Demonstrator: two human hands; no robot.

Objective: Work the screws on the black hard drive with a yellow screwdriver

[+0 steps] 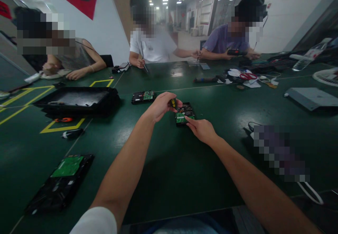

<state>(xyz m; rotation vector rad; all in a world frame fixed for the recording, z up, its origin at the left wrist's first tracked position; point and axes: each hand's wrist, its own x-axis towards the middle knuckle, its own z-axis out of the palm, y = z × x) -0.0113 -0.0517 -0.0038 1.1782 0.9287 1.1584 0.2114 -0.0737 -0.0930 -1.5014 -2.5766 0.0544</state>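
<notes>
A hard drive with a green circuit board [181,117] lies on the dark green table, between my two hands. My left hand [164,106] is closed around a small black and yellow screwdriver [173,103], held over the drive's upper left part; its tip is too small to make out. From the right, my right hand [202,129] reaches to the drive, with its index finger stretched onto the board's edge and the other fingers curled below. Whether it pinches anything is hidden.
A second drive [143,97] lies behind my left hand, a larger one [60,183] at the near left. Black trays [76,98] stand left, a grey box [313,98] right. Three people sit across the table [158,149]. A pixelated item [281,153] lies near my right forearm.
</notes>
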